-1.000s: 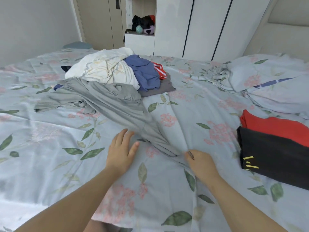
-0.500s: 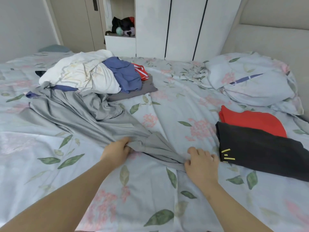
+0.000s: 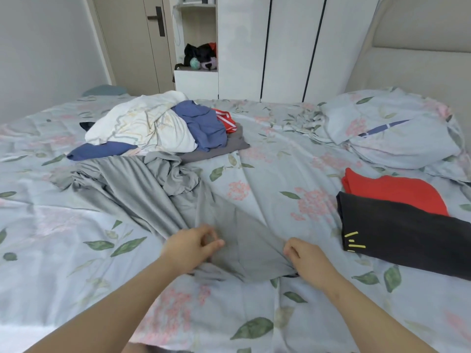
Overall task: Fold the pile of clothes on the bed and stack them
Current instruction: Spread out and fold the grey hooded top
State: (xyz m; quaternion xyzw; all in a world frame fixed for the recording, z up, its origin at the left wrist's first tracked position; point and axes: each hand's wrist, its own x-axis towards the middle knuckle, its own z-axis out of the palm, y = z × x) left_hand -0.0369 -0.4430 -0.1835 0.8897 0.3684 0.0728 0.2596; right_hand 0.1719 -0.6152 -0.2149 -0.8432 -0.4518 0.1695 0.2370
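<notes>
A grey garment [image 3: 153,189] lies stretched across the floral bed sheet [image 3: 76,250], its near end spread between my hands. My left hand [image 3: 190,247] grips the garment's near left edge with curled fingers. My right hand [image 3: 307,259] pinches its near right corner against the sheet. Behind it sits the unfolded pile [image 3: 158,128]: a white patterned piece, blue clothes, a red item and a dark grey one. On the right lies a folded black garment [image 3: 407,238] with yellow marks, overlapping a folded red garment [image 3: 392,192].
A floral pillow [image 3: 397,131] lies at the back right by the padded headboard [image 3: 420,67]. White wardrobe doors [image 3: 280,47] and a shelf with dark soft toys [image 3: 201,57] stand behind the bed. A door [image 3: 137,42] is at the back left.
Both hands pulled the grey garment's near end toward me and apart, so it now lies wider and flatter. One second ago my left hand lay flat; now it grips the cloth.
</notes>
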